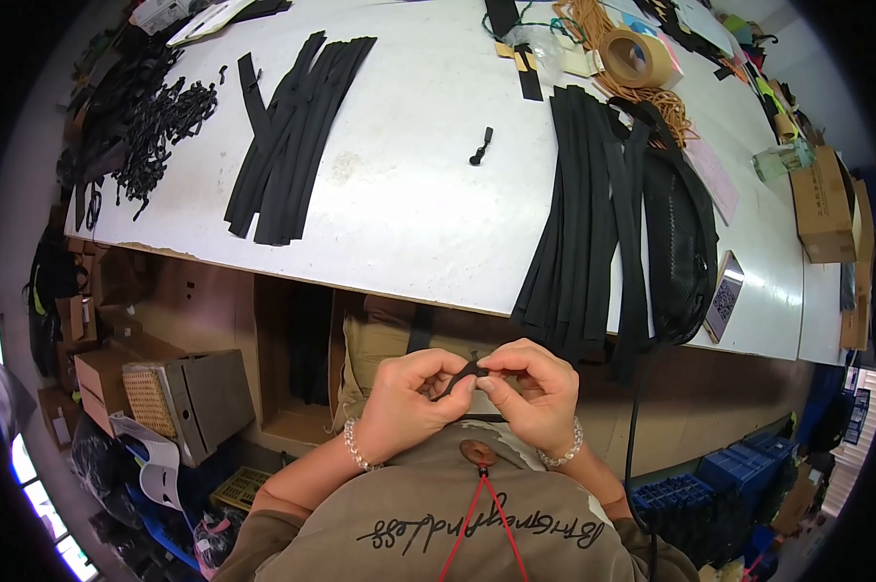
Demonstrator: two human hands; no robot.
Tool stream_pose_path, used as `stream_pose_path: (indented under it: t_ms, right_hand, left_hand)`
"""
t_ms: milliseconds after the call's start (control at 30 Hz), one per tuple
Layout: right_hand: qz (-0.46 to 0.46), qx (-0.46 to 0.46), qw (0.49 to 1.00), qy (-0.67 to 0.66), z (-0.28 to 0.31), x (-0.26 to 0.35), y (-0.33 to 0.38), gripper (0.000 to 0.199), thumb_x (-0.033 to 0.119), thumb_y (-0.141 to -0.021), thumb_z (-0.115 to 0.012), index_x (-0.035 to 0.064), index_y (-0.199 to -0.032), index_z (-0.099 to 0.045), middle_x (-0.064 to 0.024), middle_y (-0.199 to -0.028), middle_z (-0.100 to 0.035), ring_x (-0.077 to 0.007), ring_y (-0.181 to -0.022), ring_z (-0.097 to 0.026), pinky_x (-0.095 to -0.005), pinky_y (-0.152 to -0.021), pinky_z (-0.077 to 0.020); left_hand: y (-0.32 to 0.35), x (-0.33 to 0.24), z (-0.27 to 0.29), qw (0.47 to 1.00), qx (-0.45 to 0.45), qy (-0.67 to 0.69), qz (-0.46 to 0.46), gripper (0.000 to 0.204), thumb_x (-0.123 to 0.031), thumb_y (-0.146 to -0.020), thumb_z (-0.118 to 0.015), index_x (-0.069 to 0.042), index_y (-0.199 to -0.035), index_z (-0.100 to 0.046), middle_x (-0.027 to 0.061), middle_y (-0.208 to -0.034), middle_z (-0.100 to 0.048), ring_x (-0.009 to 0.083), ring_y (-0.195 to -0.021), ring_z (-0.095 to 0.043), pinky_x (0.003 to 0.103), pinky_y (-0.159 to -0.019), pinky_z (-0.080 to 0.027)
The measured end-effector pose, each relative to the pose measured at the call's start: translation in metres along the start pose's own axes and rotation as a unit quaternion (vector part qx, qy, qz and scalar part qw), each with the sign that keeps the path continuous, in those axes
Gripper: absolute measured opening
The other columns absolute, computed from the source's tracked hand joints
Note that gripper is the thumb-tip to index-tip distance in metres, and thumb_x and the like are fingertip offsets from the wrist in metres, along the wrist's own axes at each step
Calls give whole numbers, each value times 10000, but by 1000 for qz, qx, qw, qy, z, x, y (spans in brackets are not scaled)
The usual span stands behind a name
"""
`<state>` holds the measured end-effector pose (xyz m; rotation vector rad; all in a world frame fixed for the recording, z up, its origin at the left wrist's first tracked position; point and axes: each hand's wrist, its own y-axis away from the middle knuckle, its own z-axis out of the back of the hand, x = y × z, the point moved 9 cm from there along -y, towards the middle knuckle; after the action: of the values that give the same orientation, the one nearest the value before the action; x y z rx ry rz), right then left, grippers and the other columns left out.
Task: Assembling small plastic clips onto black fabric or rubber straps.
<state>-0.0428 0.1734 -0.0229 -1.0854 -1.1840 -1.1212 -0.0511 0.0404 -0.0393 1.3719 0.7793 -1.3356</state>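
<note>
Close in front of my chest, both hands meet over a small black zipper pull (472,370), mostly covered by the fingers. My left hand (414,388) pinches it from the left, thumb against forefinger. From the right, my right hand (535,388) grips its other side between thumb and fingertips. A similar single black pull (481,146) lies alone on the white table (409,223) beyond my hands. To its left, long black zipper strips (297,145) lie in a loose stack. Another bundle of black strips (578,213) hangs over the table's near edge on the right.
A heap of small black pulls (171,121) sits at the table's far left. On the right are a black bag (675,233), a tape roll (637,56), orange cord (663,105) and a cardboard box (826,209). Open shelves with cartons (205,403) are below the table's edge.
</note>
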Motion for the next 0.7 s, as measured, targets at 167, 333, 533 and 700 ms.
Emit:
stream_pose_path:
  t_ms: [167,333,533,700]
  right_hand:
    - [-9,-14,996,-82,-2,-2,4,134,-69,-753,-617,-58,-885,-595,-91,-869,-591,-105,-736,-563,-209,-643,-466]
    - [-46,-13,982,-183,-6,-12,8,139,-70,-767,-607,-71,-904,-585,-86,-878,-589,-88,-726,-549,-200,-618,-454]
    - [-116,-13,956,-268,-11,-17,12,163,-74,-750,-622,-59,-910,-596,-94,-871,-591,-93,-690,-549,-206,-613,-452]
    - [143,-44,989,20,-1,28,9,224,-74,-679,-664,4,-888,-642,-95,-793,-600,-165,-660,-585,-240,-583,-470]
  left_hand:
    - [3,-5,1,994,-16,-14,-106,104,-23,-696,-677,-28,-792,-637,4,-579,-510,55,-489,-436,209,-442,-345]
    - [8,-19,3,980,-34,-59,-184,117,-14,-674,-688,-55,-772,-639,12,-556,-499,98,-461,-449,221,-432,-352]
    - [14,-26,4,957,-62,-105,-262,160,7,-637,-703,-62,-767,-641,19,-587,-537,121,-500,-515,249,-453,-411]
    - [15,-34,8,944,-65,-31,-322,191,32,-633,-693,-40,-804,-650,57,-724,-608,168,-624,-590,251,-544,-475]
